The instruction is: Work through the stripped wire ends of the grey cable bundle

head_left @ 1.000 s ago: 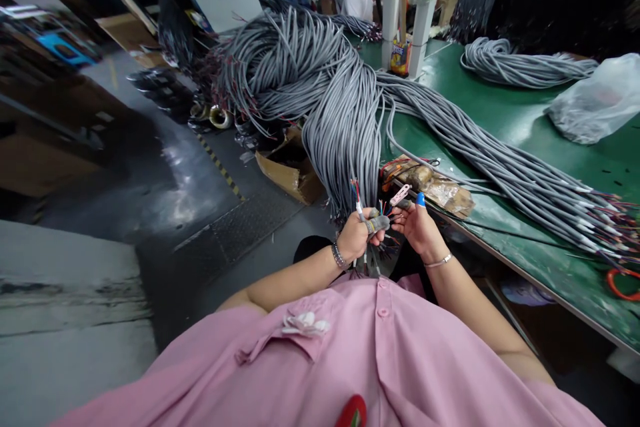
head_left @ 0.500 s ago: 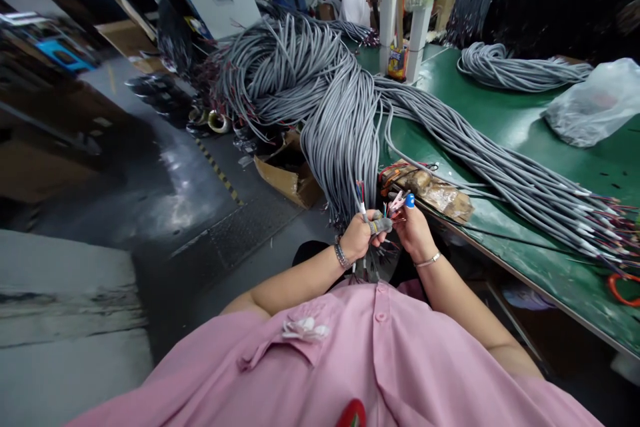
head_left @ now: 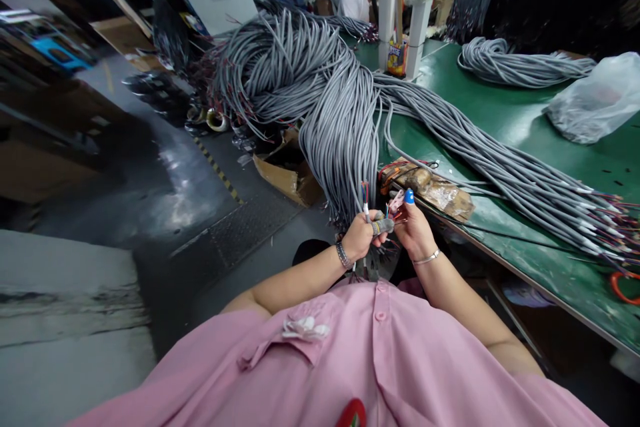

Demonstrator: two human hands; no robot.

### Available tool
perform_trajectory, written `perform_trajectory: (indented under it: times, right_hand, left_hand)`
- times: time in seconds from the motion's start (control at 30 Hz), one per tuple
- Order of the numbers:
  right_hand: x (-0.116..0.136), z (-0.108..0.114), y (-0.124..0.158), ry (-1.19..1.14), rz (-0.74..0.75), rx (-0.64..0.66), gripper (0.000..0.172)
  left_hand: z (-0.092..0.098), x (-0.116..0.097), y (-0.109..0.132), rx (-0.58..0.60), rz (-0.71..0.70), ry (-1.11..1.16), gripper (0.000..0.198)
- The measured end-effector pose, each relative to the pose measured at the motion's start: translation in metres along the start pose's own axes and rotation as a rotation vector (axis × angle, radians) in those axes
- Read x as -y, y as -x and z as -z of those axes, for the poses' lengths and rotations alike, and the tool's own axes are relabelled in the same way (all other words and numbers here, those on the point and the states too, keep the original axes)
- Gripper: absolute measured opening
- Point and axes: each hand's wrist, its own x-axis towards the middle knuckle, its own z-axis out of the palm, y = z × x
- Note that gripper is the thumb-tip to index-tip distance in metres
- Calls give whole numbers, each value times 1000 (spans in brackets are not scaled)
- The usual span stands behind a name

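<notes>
My left hand (head_left: pixel 359 237) is closed around the end of a grey cable, its fingers wrapped in grey and yellowish coverings. Thin coloured wires (head_left: pixel 365 192) rise from a white-banded cable end above this hand. More stripped wires fan out between my two hands. Close beside it, my right hand (head_left: pixel 415 232) wears a blue cover on the thumb and pinches a small pink clip-like tool (head_left: pixel 397 201) against those wires. The tool's lower part is hidden by my fingers. Other cable ends hang below both hands, in front of my lap.
A large heap of grey cables (head_left: pixel 345 113) drapes over the bench edge. More cables lie along the green bench (head_left: pixel 505 123). A taped wooden block (head_left: pixel 440 197), a plastic bag (head_left: pixel 597 103) and orange-handled scissors (head_left: pixel 623 287) are there too. An open carton (head_left: pixel 285 177) stands below. Someone in white sits beyond.
My hands stay together in nearly the same place, with the wires between them slightly shifted. The whole view has tilted a little.
</notes>
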Motion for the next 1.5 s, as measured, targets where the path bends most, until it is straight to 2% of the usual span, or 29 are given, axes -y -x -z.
perform_trajectory:
  times: [0.2,0.37,0.47,0.6,0.73,0.97,1.17,1.5]
  right_hand:
    - [-3,9,1,58,20,53,45]
    - [4,15,3,49,-73,94,52]
    - [9,14,5,78,-74,144,45]
    - [6,16,4,143,45,106,31]
    - [-2,19,0,135,119,71,43]
    - [1,13,-6,34,-45,122,42]
    - [0,10,-11,-35,-4,69,42]
    - [-3,10,-9,-80,-5,106,40]
  left_hand:
    - [3,2,2,-12,-2,-12,38]
    - [6,0,12,-21,-13,6,38]
    - [5,-2,16,-31,-43,26,36]
    - [3,-3,15,-61,-63,84,32]
    - [2,-5,10,-73,-51,111,31]
    - [2,-5,8,-48,-45,90,33]
    - [3,-1,4,9,-23,27,37]
    - [1,0,0,-13,-8,19,38]
